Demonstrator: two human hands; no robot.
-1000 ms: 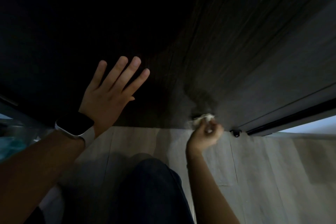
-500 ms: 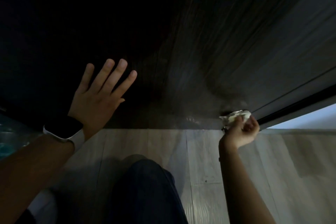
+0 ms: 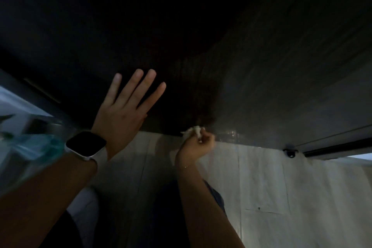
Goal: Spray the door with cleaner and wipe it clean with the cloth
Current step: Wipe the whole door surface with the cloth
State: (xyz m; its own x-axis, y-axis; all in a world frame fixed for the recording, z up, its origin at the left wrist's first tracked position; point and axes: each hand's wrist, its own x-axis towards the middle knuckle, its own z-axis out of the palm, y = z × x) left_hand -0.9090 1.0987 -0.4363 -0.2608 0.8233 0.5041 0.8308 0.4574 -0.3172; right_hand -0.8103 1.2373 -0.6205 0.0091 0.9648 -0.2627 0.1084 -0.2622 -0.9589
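Note:
A dark wood-grain door (image 3: 271, 78) fills the upper part of the view, its bottom edge just above the pale floor. My right hand (image 3: 196, 144) grips a small crumpled white cloth (image 3: 192, 132) and holds it against the very bottom of the door, near the middle. My left hand (image 3: 126, 110) lies flat on the door with its fingers spread and straight, a smartwatch (image 3: 86, 143) on its wrist. No spray bottle is clearly visible.
Pale wood-plank floor (image 3: 281, 197) lies below the door. A small black door stop or roller (image 3: 290, 152) sits at the door's lower right corner. Blurred bluish objects (image 3: 30, 143) stand at the left edge. My dark-trousered knee (image 3: 167, 217) is under my arms.
My right hand has swept the cloth leftward along the door's bottom edge, away from the right corner. My left hand stays flat on the door. The view has shifted right.

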